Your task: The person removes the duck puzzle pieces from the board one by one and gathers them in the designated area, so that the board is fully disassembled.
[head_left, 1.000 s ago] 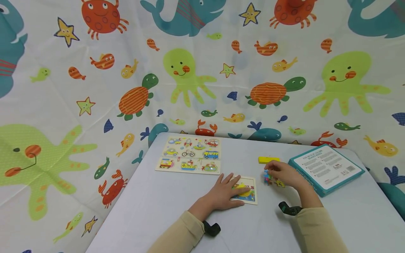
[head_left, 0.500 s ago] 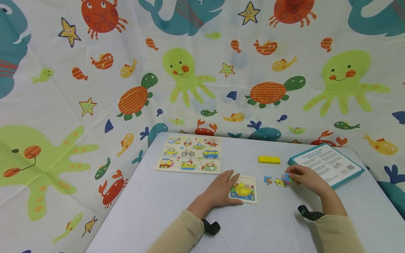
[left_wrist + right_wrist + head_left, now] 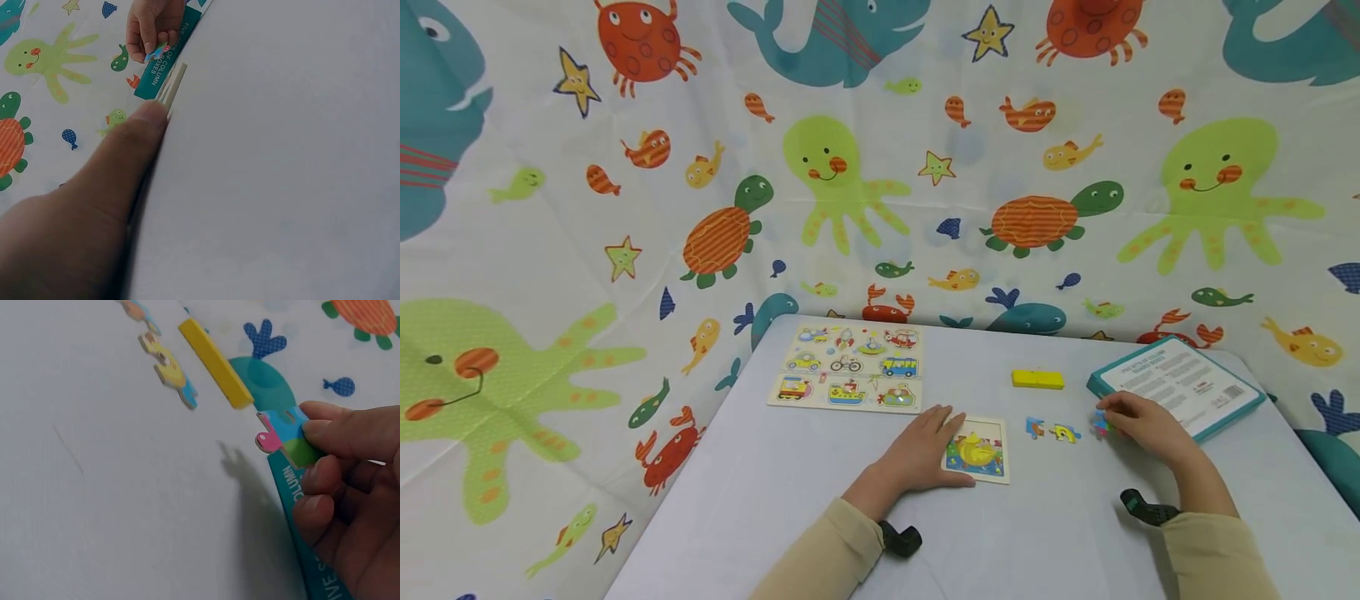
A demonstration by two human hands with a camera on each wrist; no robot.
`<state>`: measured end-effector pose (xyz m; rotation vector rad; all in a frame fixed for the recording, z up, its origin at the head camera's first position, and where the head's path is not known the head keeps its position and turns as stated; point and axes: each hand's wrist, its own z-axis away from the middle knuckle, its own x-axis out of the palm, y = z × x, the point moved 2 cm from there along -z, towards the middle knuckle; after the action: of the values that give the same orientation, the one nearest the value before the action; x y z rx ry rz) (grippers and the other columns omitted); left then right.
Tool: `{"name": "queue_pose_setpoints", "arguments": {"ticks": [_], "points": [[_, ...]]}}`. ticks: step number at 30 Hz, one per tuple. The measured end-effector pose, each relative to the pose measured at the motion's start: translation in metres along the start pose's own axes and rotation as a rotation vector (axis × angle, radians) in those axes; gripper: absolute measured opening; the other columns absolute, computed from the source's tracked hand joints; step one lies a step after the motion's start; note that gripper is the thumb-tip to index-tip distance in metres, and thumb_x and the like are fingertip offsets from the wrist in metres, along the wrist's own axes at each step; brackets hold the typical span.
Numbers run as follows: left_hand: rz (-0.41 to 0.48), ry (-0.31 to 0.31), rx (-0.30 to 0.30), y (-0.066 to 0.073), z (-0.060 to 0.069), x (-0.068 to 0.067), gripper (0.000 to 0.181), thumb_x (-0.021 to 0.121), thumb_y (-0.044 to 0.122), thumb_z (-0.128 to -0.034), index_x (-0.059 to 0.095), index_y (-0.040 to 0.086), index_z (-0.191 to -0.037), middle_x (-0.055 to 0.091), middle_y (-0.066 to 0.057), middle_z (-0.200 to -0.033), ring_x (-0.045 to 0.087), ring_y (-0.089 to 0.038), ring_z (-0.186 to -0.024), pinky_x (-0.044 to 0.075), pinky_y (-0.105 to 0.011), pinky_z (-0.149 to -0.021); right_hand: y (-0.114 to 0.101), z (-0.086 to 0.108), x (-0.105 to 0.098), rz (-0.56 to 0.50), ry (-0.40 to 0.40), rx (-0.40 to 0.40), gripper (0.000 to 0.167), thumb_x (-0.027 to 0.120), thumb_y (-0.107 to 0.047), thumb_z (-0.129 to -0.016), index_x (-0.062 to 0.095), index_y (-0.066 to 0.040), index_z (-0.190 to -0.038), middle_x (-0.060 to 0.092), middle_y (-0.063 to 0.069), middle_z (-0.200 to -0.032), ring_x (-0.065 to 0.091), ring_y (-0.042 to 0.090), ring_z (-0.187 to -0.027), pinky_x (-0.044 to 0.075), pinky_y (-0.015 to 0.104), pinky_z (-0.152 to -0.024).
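Note:
A small framed duck jigsaw puzzle (image 3: 1005, 467) lies on the white table. At its left side rests my left hand (image 3: 913, 454), fingers near the top corner and thumb along the front edge. The left wrist view shows that thumb (image 3: 119, 162) against the puzzle's edge (image 3: 177, 87). My right hand (image 3: 1153, 429) pinches a blue, green and pink puzzle piece (image 3: 290, 434) between thumb and fingers, just above the table. Two loose pieces lie between the hands: a blue-and-brown puzzle piece (image 3: 1035, 427) and a yellow puzzle piece (image 3: 1064, 432).
Behind the loose pieces lies a yellow bar-shaped block (image 3: 1037, 379). A teal-edged box (image 3: 1187, 387) sits at the right, beside the right hand. At the back left is a vehicle picture board (image 3: 847, 371). A sea-animal cloth (image 3: 880, 175) hangs behind the table (image 3: 760, 517).
My right hand has moved right with a puzzle piece, away from the other two loose pieces. My left hand's fingers have drawn back from the duck picture to the frame's left side.

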<state>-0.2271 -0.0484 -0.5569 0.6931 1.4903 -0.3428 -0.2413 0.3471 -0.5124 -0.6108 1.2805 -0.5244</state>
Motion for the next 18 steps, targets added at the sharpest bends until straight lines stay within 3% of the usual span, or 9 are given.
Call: {"name": "queue_pose_setpoints", "arguments": {"ticks": [9, 18], "points": [[0.016, -0.009, 0.015, -0.003, 0.0, -0.002, 0.105, 0.048, 0.086, -0.0777, 0.02, 0.025, -0.159, 0.026, -0.002, -0.163, 0.022, -0.022, -0.152, 0.025, -0.039, -0.123, 0.01, -0.002, -0.011, -0.019, 0.009, 0.008, 0.046, 0.05, -0.043, -0.102, 0.056, -0.006, -0.13, 0.058, 0.006, -0.092, 0.052, 0.015, -0.081, 0.042, 0.026, -0.066], [0.042, -0.036, 0.047, -0.01, 0.002, -0.003, 0.1, 0.046, 0.085, -0.0798, 0.019, 0.03, -0.159, 0.022, 0.003, -0.164, 0.021, -0.019, -0.152, 0.027, -0.04, -0.123, 0.01, -0.003, 0.0, -0.08, -0.127, 0.01, 0.032, 0.058, -0.03, -0.1, 0.061, -0.005, -0.121, 0.057, 0.007, -0.086, 0.053, 0.017, -0.08, 0.045, 0.026, -0.066]]}}
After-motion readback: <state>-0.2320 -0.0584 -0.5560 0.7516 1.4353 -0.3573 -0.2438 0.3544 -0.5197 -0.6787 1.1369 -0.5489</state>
